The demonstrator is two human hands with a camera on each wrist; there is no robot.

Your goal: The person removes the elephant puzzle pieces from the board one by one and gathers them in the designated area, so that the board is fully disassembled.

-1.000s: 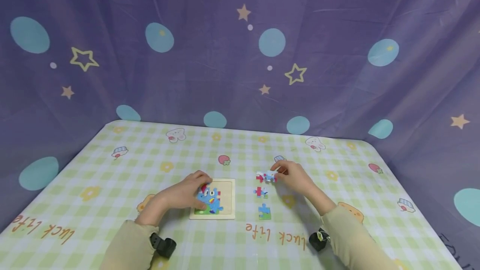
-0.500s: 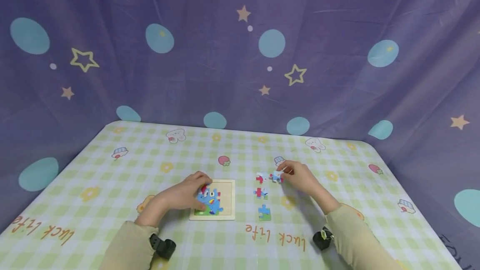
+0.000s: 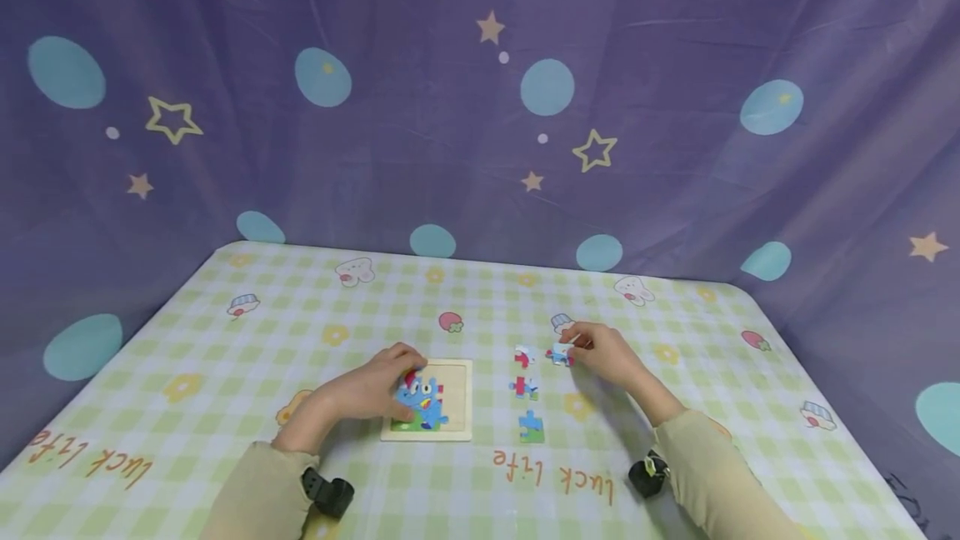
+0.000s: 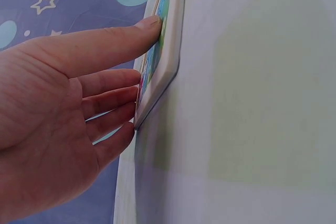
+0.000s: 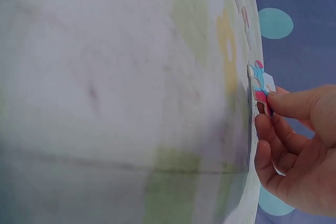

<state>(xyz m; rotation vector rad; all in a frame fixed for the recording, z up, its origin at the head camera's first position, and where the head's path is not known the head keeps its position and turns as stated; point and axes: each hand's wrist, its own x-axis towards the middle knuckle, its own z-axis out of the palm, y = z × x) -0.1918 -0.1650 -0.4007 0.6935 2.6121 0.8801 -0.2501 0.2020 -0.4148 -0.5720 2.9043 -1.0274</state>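
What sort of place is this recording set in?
Probably a staged tabletop play area: a table under a green-checked cartoon tablecloth, a purple star-and-dot fabric backdrop, and a wooden framed animal jigsaw puzzle.

The tablecloth bears orange handwriting "luck life", printed twice along its near edge.

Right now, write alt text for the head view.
A person's right hand pinches a puzzle piece on a green checked tablecloth, while the left hand rests on a wooden puzzle board. Three loose pieces lie between them.
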